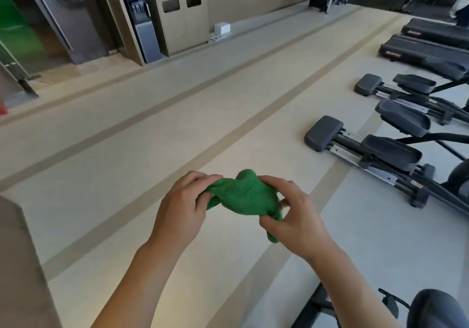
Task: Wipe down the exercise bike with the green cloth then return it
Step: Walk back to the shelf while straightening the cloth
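— Green microfibre, bunched up: the green cloth (242,195) is held in mid-air over the pale floor (127,150), near the middle of the view, between both hands.

— How are they holding it?

— The left hand (181,204) grips the left end with curled fingers; the right hand (289,216) grasps the right end, a tail of cloth hanging below it. Neither is relaxed.

— And the exercise bike?

— Only a dark saddle-like shape (434,310) shows at the near right corner (I cannot say for sure it is the bike). Ellipticals (368,147) and treadmills (429,45) line the right side, farther off.

— So how far along?

— Hard to judge. The cloth touches no machine, so wiping is either not begun or already finished. Returning it certainly remains; no storage spot is evident.
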